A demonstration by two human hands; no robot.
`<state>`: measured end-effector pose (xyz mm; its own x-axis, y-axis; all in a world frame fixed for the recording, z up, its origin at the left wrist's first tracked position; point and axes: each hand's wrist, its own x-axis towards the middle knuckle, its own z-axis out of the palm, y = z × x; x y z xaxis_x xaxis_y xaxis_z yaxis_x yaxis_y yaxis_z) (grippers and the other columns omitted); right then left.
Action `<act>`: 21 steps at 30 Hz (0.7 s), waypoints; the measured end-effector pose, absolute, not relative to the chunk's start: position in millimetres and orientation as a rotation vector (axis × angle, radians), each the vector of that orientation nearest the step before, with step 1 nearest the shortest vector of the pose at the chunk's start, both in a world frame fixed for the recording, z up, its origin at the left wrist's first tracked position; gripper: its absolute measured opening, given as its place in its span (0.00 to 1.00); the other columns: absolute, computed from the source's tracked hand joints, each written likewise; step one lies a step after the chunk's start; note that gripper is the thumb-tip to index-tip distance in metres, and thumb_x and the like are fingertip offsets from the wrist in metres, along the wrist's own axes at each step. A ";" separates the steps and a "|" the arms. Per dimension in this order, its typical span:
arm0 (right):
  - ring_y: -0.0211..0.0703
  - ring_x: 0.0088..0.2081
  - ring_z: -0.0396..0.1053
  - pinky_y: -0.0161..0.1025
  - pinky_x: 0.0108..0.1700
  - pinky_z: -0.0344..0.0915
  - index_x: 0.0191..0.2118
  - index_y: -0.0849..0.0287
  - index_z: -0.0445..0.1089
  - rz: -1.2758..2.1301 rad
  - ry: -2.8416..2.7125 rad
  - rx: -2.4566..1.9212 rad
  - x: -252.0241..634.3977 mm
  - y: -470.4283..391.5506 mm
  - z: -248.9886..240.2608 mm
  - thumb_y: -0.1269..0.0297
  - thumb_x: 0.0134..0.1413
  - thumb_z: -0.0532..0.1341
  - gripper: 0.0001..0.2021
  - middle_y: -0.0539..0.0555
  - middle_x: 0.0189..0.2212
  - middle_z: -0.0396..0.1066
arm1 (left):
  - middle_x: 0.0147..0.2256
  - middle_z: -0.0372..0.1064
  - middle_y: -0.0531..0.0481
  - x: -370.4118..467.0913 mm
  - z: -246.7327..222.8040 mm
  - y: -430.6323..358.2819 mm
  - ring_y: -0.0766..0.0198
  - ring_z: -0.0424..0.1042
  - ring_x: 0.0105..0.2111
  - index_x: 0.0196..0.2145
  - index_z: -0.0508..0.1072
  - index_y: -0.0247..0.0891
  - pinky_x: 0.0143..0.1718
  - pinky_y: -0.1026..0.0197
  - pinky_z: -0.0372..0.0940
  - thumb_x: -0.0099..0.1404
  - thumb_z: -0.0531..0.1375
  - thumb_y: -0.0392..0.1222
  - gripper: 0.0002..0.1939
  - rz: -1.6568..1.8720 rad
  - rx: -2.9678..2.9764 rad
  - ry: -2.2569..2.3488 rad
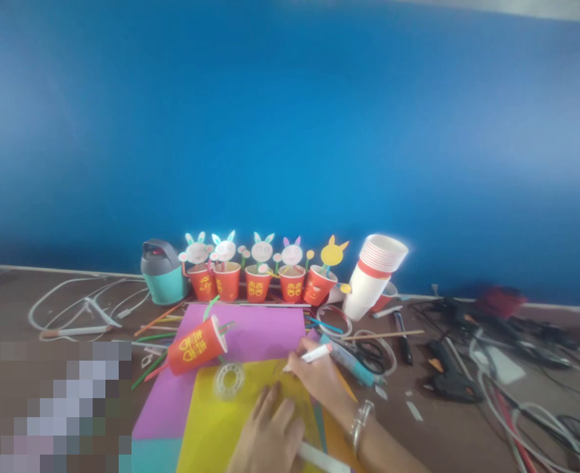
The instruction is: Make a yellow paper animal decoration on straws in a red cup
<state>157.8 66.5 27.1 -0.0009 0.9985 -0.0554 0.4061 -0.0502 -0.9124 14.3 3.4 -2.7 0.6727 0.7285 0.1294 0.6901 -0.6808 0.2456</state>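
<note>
My right hand [312,371] grips a white marker [318,353] with an orange-red end, its tip down at a sheet of yellow paper [205,427]. Fingers outstretched, my left hand [270,430] lies flat on that sheet. A roll of clear tape [229,380] rests on the yellow paper, left of both hands. Beyond it a red paper cup [197,346] with yellow characters lies on its side on purple paper [265,326]. Another white stick-like thing [324,458] pokes out between my left hand and right forearm; its kind is unclear.
Several red cups [259,284] with paper animal heads line the wall. Left of them is a teal pot [164,279]; to the right, stacked white cups [374,276]. Scissors [371,355], a black marker [402,338], a glue gun [447,374] and tangled cables [526,401] lie rightward.
</note>
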 end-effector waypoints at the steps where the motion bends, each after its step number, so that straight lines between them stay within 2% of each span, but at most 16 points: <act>1: 0.35 0.19 0.62 0.31 0.21 0.55 0.20 0.53 0.53 1.026 -1.491 -1.545 157.9 66.6 27.3 0.69 0.49 0.56 0.12 0.42 0.14 0.56 | 0.42 0.73 0.47 14.1 -2.7 3.3 0.47 0.63 0.56 0.42 0.74 0.41 0.58 0.45 0.61 0.63 0.60 0.45 0.10 0.322 2.707 1.157; 12: 0.36 0.18 0.63 0.31 0.20 0.54 0.21 0.53 0.52 0.991 -1.561 -1.562 159.2 66.9 22.5 0.63 0.49 0.56 0.12 0.42 0.14 0.56 | 0.41 0.73 0.48 14.2 -4.9 3.5 0.44 0.66 0.55 0.41 0.74 0.41 0.56 0.45 0.64 0.63 0.60 0.48 0.11 0.350 2.737 1.146; 16: 0.37 0.19 0.63 0.32 0.21 0.55 0.21 0.53 0.52 0.956 -1.583 -1.571 159.4 66.9 20.3 0.64 0.49 0.56 0.12 0.43 0.14 0.58 | 0.40 0.74 0.48 14.2 -6.2 3.5 0.45 0.66 0.55 0.40 0.74 0.40 0.57 0.45 0.63 0.64 0.60 0.45 0.09 0.371 2.749 1.157; 21: 0.37 0.19 0.63 0.32 0.22 0.56 0.21 0.53 0.51 0.907 -1.610 -1.580 159.3 67.0 21.3 0.65 0.49 0.56 0.12 0.43 0.15 0.57 | 0.41 0.73 0.48 14.4 -1.6 3.0 0.46 0.66 0.55 0.40 0.74 0.41 0.57 0.45 0.63 0.63 0.60 0.48 0.11 0.374 2.734 1.148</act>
<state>159.3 67.0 21.3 -0.0159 0.9999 0.0061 0.5135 0.0134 -0.8580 14.4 3.0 -1.6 0.6756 0.7176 0.1692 0.6794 -0.6951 0.2352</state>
